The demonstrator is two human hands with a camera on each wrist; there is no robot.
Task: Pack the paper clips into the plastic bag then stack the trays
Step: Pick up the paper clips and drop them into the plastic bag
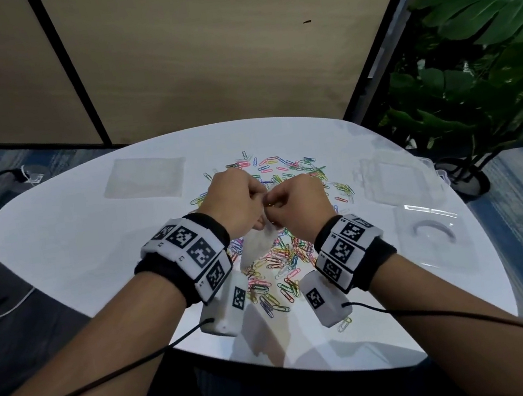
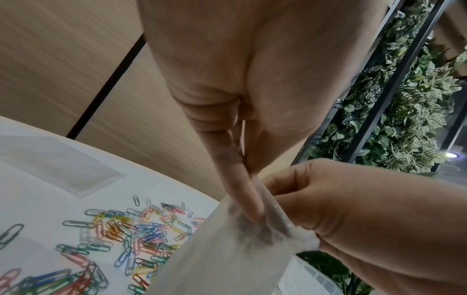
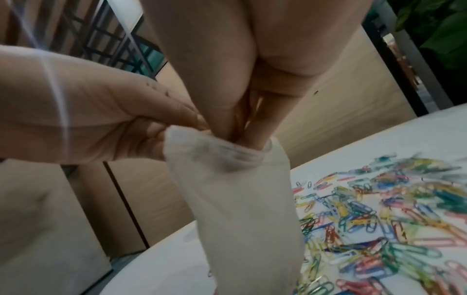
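Observation:
A small translucent plastic bag hangs over the table between both hands. My left hand pinches its rim on the left. My right hand grips the rim on the right. In the right wrist view the right hand has its fingertips inside the bag mouth. In the left wrist view the left hand has a finger at the mouth of the bag. Coloured paper clips lie spread on the white table beneath. Two clear trays lie at the right.
A flat pile of spare clear bags lies at the table's far left. A large green plant stands past the right edge. Wooden wall panels rise behind the table. Cables run across the floor on the left.

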